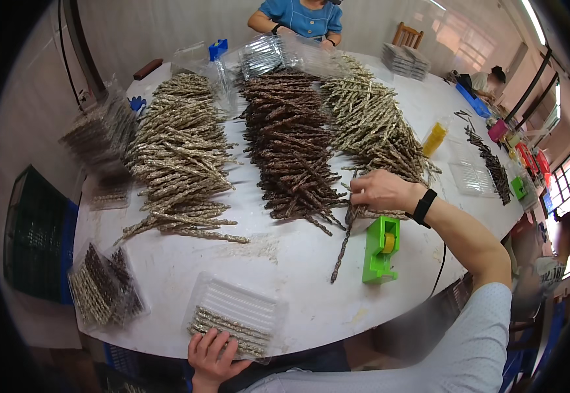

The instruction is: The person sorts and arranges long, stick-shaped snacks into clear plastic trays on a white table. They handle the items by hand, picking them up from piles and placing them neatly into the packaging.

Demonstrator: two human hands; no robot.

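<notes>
My left hand (216, 356) grips the near edge of a clear plastic tray (235, 290), its fingers laid over several pale gold glittery twisted sticks (233, 326). The tray's far grooves hold no sticks. Out to the right, my right hand (380, 190) pinches brown twisted sticks (341, 255) at the near end of a heap; the fingers hide part of them. That heap of gold sticks (371, 110) turns browner towards my hand. A heap of dark brown sticks (287, 142) lies in the middle, and another gold heap (181, 147) on the left.
A green tape dispenser (375, 255) stands below my right forearm. Filled trays (105, 290) lie at the left edge, with stacked trays (103, 132) behind. Across the table (304, 285) a person in blue (302, 17) sits behind clear packaging (265, 54). A yellow roll (434, 139) stands right.
</notes>
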